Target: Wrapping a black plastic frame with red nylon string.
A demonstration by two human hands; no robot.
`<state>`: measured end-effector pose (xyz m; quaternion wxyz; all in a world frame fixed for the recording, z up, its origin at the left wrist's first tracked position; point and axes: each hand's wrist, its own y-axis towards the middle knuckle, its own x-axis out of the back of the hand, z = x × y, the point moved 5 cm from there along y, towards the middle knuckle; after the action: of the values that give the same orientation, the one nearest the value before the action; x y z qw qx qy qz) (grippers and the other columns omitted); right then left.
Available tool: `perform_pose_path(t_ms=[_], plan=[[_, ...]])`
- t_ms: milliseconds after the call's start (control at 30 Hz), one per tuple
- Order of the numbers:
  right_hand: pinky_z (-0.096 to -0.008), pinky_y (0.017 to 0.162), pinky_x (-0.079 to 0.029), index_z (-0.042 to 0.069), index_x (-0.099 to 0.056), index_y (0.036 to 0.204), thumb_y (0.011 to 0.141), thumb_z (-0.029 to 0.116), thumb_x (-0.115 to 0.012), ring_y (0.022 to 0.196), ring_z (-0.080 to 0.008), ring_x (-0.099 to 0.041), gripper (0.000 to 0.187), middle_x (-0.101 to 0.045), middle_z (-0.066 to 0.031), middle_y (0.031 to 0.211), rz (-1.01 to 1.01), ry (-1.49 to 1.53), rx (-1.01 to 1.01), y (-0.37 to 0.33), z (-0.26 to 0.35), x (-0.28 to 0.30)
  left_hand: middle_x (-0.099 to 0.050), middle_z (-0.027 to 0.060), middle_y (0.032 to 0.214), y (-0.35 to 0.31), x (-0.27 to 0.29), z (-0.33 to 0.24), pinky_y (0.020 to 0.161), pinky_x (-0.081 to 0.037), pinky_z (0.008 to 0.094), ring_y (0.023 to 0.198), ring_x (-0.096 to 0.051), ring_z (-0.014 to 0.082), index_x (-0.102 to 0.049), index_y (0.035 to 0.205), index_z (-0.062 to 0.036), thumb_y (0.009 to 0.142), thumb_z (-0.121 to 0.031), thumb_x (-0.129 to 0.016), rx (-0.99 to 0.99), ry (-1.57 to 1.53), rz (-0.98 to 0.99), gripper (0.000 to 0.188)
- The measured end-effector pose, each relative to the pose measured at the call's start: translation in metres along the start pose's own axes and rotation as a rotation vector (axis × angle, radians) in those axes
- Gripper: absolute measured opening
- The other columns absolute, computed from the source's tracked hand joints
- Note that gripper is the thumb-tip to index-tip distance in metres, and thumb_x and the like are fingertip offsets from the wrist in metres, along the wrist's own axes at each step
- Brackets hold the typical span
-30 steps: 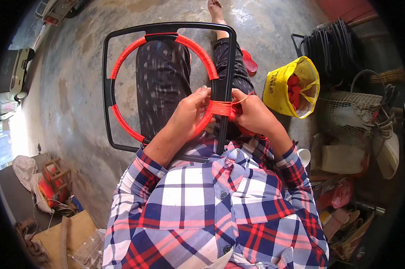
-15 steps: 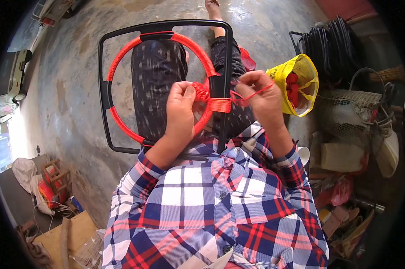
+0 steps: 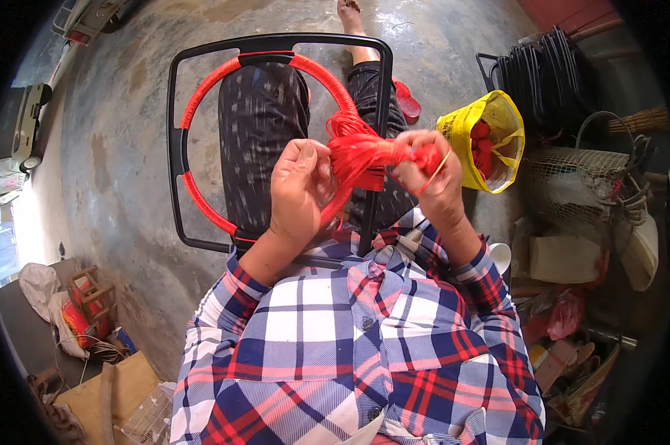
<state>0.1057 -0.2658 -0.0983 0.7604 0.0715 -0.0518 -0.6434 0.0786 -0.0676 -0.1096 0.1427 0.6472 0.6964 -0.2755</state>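
Note:
A loose bundle of glossy red cord [image 3: 361, 150] stretches across the right bar of a black rectangular frame [image 3: 176, 159]. My right hand [image 3: 433, 174] is closed around its bunched right end, and a thin strand loops over the fingers. At the fanned-out left end, my left hand [image 3: 299, 185] is half curled, its fingers a little apart beside the loops. Inside the frame is a ring [image 3: 195, 208] wrapped in red cord, with bare black sections. Flat red windings [image 3: 372, 180] join ring and bar below the bundle, which partly hides them.
The frame rests over my legs in dark patterned trousers [image 3: 257, 141]. To the right stands a yellow bag [image 3: 461, 130] holding red balls of cord [image 3: 482, 148]. Behind it are stacked black frames [image 3: 542, 81] and a wire basket [image 3: 572, 182]. A red shoe [image 3: 407, 102] lies on the concrete floor.
The red bundle has passed from my left hand to my right, now lying across the frame's bar and fanned out. My left fingers have loosened; the frame has shifted slightly right.

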Motion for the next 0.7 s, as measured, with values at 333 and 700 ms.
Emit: perform_pose_path(t_ms=[333, 700], plan=[[-0.0251, 0.073, -0.05, -0.005, -0.063, 0.096, 0.072, 0.014, -0.06, 0.081, -0.0139, -0.063, 0.031, -0.067, -0.013, 0.094, 0.376, -0.348, -0.517, -0.019, -0.018, 0.055, -0.05, 0.0019, 0.074, 0.004, 0.002, 0.01, 0.054, -0.033, 0.0216, 0.059, -0.041, 0.0086, -0.053, 0.103, -0.0061, 0.099, -0.031, -0.046, 0.148, -0.034, -0.02, 0.026], [-0.0504, 0.1, -0.04, 0.011, -0.045, 0.074, 0.081, 0.024, -0.053, 0.078, -0.0235, -0.057, 0.017, -0.056, -0.0058, 0.071, -0.238, 0.921, -0.13, 0.002, -0.011, 0.096, -0.053, 0.0053, 0.081, 0.009, -0.006, 0.017, 0.063, -0.037, 0.0209, 0.069, -0.044, 0.0088, -0.043, 0.13, -0.0009, 0.099, -0.035, -0.042, 0.306, -0.018, -0.01, 0.046]])
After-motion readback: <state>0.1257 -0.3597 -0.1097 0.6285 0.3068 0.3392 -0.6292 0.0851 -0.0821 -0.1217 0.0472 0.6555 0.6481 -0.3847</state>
